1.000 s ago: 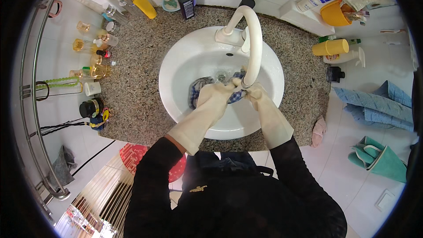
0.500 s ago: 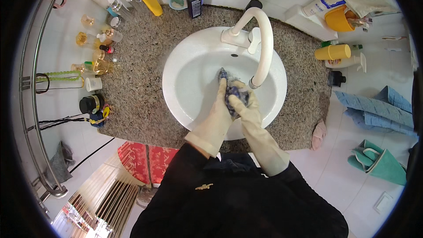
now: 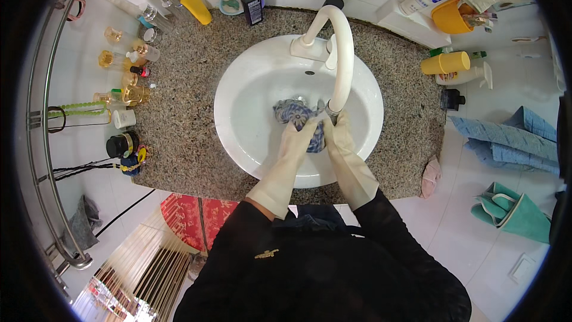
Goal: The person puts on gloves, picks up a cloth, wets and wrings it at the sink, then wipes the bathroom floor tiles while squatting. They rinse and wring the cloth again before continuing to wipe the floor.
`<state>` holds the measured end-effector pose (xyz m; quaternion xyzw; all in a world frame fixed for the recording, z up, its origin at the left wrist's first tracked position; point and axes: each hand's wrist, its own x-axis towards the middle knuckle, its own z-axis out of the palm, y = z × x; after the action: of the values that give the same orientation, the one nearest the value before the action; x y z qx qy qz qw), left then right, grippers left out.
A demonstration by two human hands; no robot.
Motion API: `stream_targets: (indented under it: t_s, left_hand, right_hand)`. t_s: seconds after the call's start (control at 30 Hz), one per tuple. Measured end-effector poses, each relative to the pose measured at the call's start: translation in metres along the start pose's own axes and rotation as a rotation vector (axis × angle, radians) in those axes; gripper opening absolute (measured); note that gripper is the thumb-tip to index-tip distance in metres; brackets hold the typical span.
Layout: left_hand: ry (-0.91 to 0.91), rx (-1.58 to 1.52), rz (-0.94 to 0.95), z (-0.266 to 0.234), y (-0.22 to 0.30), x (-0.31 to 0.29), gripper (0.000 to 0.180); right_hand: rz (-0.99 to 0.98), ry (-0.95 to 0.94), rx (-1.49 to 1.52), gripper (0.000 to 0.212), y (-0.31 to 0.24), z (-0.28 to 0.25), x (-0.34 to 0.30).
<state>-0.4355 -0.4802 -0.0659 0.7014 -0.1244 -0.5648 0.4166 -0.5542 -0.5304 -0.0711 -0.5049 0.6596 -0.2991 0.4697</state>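
Both my hands wear cream rubber gloves and are over the oval white sink (image 3: 244, 143). A wet, blue-and-white patterned cloth (image 3: 296, 114) is bunched between them, part of it spread to the left over the basin. My left hand (image 3: 296, 137) is closed on the cloth's lower middle. Just under the spout, my right hand (image 3: 337, 134) grips the cloth's right end, close to the tip of the white curved faucet (image 3: 343, 53). Some of the right fingers are hidden beneath the spout.
Perfume bottles (image 3: 119, 59) and small jars line the counter's (image 3: 179, 125) left side. A black bottle (image 3: 250, 0) and a yellow tube (image 3: 196, 5) stand behind the sink. At right are a yellow cup (image 3: 445, 63), a spray bottle (image 3: 468, 76) and hanging blue cloths (image 3: 506, 140).
The cloth was bunched small in my hands; now it is partly spread out, its pattern showing. My right hand has moved up under the spout, and my hands have drawn slightly apart.
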Motion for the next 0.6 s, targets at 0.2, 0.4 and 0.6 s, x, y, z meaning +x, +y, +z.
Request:
stream_targets:
  t_s: [0.2, 0.4, 0.6]
  left_hand:
    - [-0.344, 1.005, 0.305, -0.036, 0.052, -0.032, 0.032]
    - [-0.343, 1.177, 0.562, -0.069, 0.054, -0.029, 0.029]
    - [-0.223, 0.941, 0.307, -0.102, 0.046, -0.007, 0.084]
  right_hand:
    - [0.555, -0.349, 0.539, 0.040, -0.041, -0.018, 0.023]
    - [0.477, -0.370, 0.790, 0.035, 0.013, -0.033, 0.059]
    - [0.330, -0.477, 1.081, 0.033, 0.032, -0.039, 0.021]
